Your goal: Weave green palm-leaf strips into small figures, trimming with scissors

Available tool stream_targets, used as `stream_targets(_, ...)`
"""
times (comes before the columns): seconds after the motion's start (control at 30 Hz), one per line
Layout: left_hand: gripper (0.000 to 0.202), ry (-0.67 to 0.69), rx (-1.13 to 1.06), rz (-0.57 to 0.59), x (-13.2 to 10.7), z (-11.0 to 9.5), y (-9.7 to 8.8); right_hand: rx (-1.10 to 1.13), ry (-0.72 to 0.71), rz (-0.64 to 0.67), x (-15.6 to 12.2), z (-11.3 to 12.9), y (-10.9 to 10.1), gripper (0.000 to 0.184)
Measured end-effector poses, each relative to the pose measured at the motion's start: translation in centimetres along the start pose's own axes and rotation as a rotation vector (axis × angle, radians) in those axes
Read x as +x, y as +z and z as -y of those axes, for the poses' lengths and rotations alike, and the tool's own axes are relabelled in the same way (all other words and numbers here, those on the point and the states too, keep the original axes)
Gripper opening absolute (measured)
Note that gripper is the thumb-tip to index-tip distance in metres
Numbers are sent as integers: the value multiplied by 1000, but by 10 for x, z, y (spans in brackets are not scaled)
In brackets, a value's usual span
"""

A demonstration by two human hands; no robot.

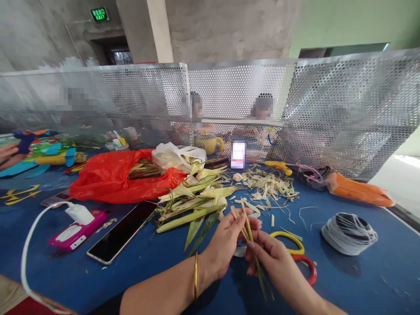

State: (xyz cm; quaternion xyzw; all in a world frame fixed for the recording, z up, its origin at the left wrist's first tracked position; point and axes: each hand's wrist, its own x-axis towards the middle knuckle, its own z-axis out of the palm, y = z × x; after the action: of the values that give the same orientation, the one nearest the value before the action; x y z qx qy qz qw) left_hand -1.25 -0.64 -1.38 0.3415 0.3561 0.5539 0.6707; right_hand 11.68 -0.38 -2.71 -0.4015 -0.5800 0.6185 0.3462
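Observation:
Both hands meet over the near middle of the table, pinching a small bundle of corn husk strips (248, 223). My left hand (226, 238) holds the upper part between thumb and fingers. Lower down, my right hand (271, 253) grips the strips, and their thin ends hang below it. Scissors (306, 258) with one yellow and one red handle lie beside my right hand, their blades mostly hidden by it. Beyond my left hand lies a pile of green and pale corn husks (197, 201).
Husk scraps (269, 183) lie farther back. At right are a spool of white string (349, 234) and an orange packet (359, 190). A red bag (105, 177), a black-screened phone (123, 232) and a pink power bank (78, 229) with a cable are left. Perforated panels (239, 87) stand behind.

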Motion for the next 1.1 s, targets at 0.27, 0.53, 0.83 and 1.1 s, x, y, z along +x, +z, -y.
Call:
stream_targets(0.27,20,-103,-490,-106,11,-51,-17,-205,88,168,-9,3,-2,49)
stream_targets(0.53,23,551,344,-309,-7,-125,-58,-1123,-359,101,-3,26,-36,16)
stream_targets(0.83,15,297,1515,-405,-11,-114,-67,-1433,-439,179,5,15,-45,6)
stream_targets(1.1,15,180,1753,-339,-7,-102,-85,-1422,-361,180,5,17,-42,15)
